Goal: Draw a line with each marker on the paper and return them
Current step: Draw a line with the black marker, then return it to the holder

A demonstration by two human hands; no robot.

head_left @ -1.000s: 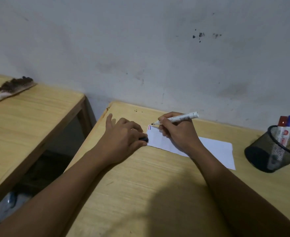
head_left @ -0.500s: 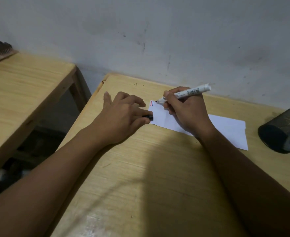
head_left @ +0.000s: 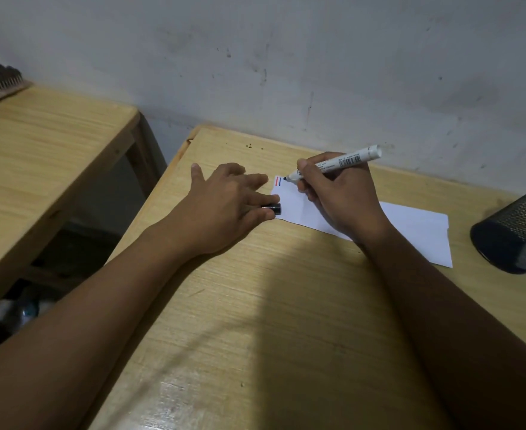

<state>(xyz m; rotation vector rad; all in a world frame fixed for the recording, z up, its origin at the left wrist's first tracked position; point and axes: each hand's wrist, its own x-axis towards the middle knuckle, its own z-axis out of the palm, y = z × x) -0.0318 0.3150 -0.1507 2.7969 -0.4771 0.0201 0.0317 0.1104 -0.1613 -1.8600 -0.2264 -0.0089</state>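
Drawing third line: right hand (head_left: 342, 193) gripping marker (head_left: 336, 162), tip at paper (head_left: 410, 231). Left hand (head_left: 224, 200) pinning paper, pinching black cap (head_left: 272, 207). Recapping likely next.

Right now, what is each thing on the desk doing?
marker: uncapped, tip on the paper
paper: flat, red and blue lines at its corner
cap: off, pinched in the left hand
right hand: gripping the marker
mesh cup: upright
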